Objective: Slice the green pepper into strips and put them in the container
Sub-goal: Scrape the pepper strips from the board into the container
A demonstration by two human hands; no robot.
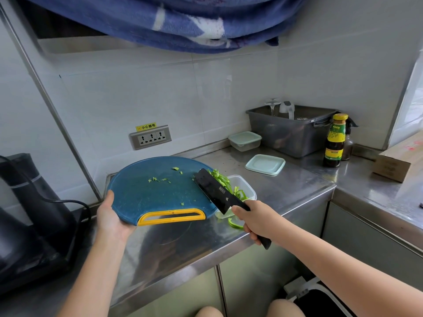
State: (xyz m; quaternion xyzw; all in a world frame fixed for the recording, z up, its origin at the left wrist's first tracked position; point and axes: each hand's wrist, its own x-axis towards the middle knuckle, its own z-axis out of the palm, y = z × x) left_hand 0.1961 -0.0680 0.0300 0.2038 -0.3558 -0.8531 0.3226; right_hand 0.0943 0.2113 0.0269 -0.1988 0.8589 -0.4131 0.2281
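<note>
My left hand (112,221) grips the left edge of a round blue cutting board (158,193) with a yellow handle, held tilted above the steel counter. My right hand (253,221) holds a black cleaver (216,193) whose blade lies against the board's right rim. Green pepper strips (223,180) sit behind the blade, over a clear plastic container (246,187) at the board's right side. A few small green bits stay on the board. One pepper strip (235,224) lies on the counter in front of the container.
A pale green lid (265,164) lies on the counter behind the container, a second lidded box (245,140) beyond it. A grey tub (290,131), a sauce bottle (334,140) and a cardboard box (398,160) stand at the right. A black appliance (29,202) with a cord stands left.
</note>
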